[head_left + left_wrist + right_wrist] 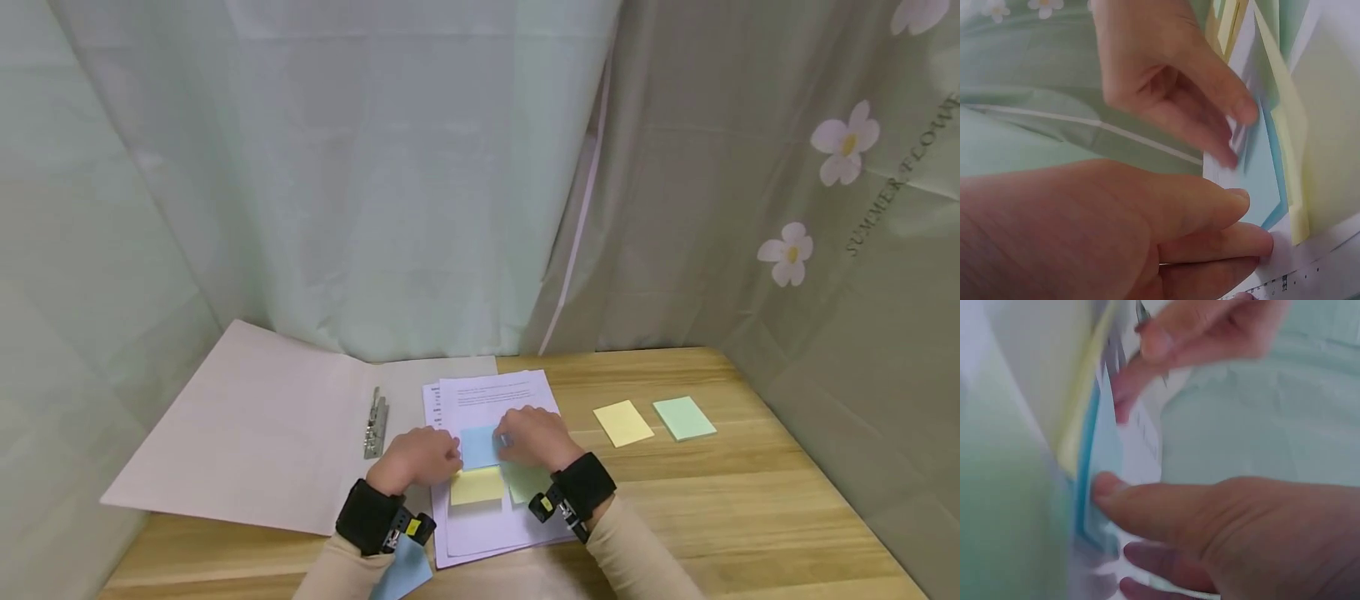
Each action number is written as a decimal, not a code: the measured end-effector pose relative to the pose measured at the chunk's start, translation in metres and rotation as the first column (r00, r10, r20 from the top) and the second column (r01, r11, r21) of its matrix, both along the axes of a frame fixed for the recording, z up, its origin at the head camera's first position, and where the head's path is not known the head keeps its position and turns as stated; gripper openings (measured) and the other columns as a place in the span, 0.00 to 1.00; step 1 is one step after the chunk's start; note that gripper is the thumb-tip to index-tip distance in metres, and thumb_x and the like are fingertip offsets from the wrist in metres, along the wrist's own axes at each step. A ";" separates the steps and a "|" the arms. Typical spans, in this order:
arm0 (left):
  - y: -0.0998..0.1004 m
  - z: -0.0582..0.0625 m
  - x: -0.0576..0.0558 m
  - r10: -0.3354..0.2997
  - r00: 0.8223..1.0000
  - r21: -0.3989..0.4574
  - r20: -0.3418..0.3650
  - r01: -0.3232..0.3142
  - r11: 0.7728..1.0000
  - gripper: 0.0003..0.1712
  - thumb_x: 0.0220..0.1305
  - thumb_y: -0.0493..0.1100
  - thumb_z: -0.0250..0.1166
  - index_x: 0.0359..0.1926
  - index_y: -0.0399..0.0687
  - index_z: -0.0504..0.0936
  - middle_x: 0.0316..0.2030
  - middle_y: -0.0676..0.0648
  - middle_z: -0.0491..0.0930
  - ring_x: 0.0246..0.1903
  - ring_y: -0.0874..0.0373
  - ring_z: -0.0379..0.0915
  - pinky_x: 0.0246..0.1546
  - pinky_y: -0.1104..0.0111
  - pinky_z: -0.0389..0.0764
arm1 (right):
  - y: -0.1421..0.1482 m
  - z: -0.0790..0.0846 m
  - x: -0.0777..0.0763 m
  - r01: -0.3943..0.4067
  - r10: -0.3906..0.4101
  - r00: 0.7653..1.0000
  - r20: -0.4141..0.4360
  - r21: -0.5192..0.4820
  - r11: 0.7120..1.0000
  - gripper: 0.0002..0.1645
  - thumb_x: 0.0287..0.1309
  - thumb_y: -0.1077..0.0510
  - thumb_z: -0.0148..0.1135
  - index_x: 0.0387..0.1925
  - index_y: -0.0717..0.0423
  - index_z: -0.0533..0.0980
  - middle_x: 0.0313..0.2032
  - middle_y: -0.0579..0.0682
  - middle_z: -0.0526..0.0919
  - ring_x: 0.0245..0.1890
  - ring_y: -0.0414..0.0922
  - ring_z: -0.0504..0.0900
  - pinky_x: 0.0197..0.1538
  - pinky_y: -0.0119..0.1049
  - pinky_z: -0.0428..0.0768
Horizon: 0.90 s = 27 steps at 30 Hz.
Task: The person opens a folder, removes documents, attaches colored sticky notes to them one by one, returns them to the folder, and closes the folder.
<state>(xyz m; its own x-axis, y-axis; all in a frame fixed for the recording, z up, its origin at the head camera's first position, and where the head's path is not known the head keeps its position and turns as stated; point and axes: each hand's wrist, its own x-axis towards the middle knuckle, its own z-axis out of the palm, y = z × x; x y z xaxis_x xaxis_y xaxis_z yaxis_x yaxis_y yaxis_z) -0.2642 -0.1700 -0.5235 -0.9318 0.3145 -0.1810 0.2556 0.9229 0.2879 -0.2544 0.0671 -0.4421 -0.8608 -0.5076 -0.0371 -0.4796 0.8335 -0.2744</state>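
Observation:
A blue sticky note lies on the printed sheets, just above a yellow sticky note whose edge lifts off the paper. My left hand is at the blue note's left side; its nearly straight fingers rest by the sheet, holding nothing. Over the note's right edge is my right hand. Its extended thumb touches the blue note in the right wrist view, with the other fingers apart from it. Partly under the right wrist lies a pale green sticky note.
An open pink folder with a metal clip spreads out on the left. Yellow and green sticky pads sit on the wooden table to the right. Another blue note is beneath my left wrist. Curtains surround the table.

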 end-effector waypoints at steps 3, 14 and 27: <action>0.002 0.000 -0.001 -0.003 1.000 0.000 -0.019 0.003 1.000 0.24 0.78 0.58 0.65 0.23 0.60 0.75 0.21 0.56 0.65 0.22 0.59 0.67 0.25 0.65 0.65 | -0.008 0.000 0.006 -0.075 0.076 0.996 -0.047 0.016 0.997 0.14 0.64 0.53 0.83 0.50 0.49 0.95 0.52 0.46 0.97 0.40 0.46 0.88 0.38 0.41 0.78; 0.016 0.057 0.030 0.033 0.998 0.064 0.051 -0.036 0.997 0.21 0.81 0.51 0.64 0.27 0.54 0.80 0.21 0.53 0.65 0.22 0.57 0.66 0.27 0.65 0.64 | 0.009 0.000 -0.001 0.057 -0.058 0.998 -0.013 -0.030 0.998 0.10 0.66 0.60 0.81 0.48 0.50 0.96 0.50 0.51 0.97 0.32 0.44 0.77 0.33 0.38 0.66; 0.024 0.094 0.059 0.080 0.994 0.091 0.080 -0.087 0.992 0.21 0.82 0.45 0.64 0.26 0.48 0.82 0.21 0.51 0.63 0.23 0.57 0.63 0.28 0.66 0.61 | 0.020 0.003 -0.001 0.064 -0.067 0.998 -0.021 -0.112 0.992 0.11 0.65 0.56 0.81 0.47 0.52 0.95 0.47 0.51 0.98 0.30 0.43 0.76 0.30 0.35 0.63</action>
